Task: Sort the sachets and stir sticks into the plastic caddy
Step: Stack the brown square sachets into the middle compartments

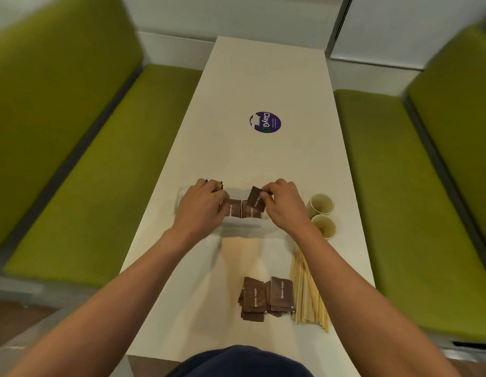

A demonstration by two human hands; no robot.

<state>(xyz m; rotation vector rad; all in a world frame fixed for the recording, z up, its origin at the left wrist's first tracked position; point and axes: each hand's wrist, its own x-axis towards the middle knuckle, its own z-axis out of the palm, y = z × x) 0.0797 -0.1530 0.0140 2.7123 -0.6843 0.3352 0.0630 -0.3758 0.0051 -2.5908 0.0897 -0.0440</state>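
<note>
The right hand (284, 205) pinches a brown sachet (256, 197) over the clear caddy (240, 223); the left hand (201, 205) grips its left end. Loose "Brown Sugar" sachets (265, 297) lie beside stir sticks (308, 292); a "ClayGo" sticker (265, 122) sits beyond.

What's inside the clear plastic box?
Brown sugar sachets stand inside the plastic caddy. The left hand covers its left part, so what's there can't be seen.

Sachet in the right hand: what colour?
Dark brown with white print, like the loose sachet pile. The held sachet shows best in the head view, pinched by the right hand.
</note>
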